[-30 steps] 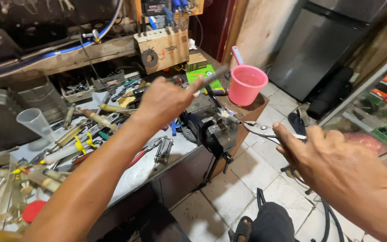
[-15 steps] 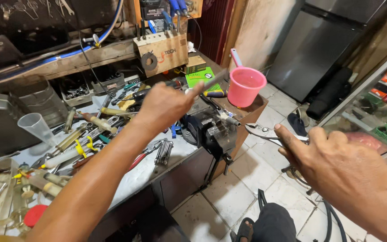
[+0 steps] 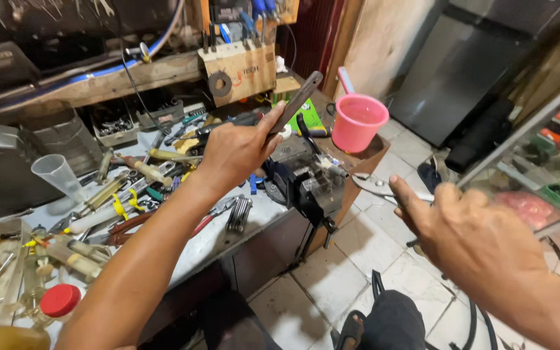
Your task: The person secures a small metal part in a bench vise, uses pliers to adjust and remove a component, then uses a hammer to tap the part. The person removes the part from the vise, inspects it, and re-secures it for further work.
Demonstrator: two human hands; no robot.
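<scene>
left hand (image 3: 238,150): we grip a flat metal bar (image 3: 298,101), raised over the vise (image 3: 306,181).
right hand (image 3: 471,227): closed on pliers (image 3: 374,186) beside the vise.
step: tools in hand.
next: needs steady aim.

Counted on inspection: two hands, left hand (image 3: 238,150) and right hand (image 3: 471,236); one flat metal bar (image 3: 299,100); one pair of pliers (image 3: 374,186); one bench vise (image 3: 309,185); one pink bucket (image 3: 356,123); one clear plastic cup (image 3: 56,175); one red-capped bottle (image 3: 50,308); one cardboard box (image 3: 241,68).
</scene>
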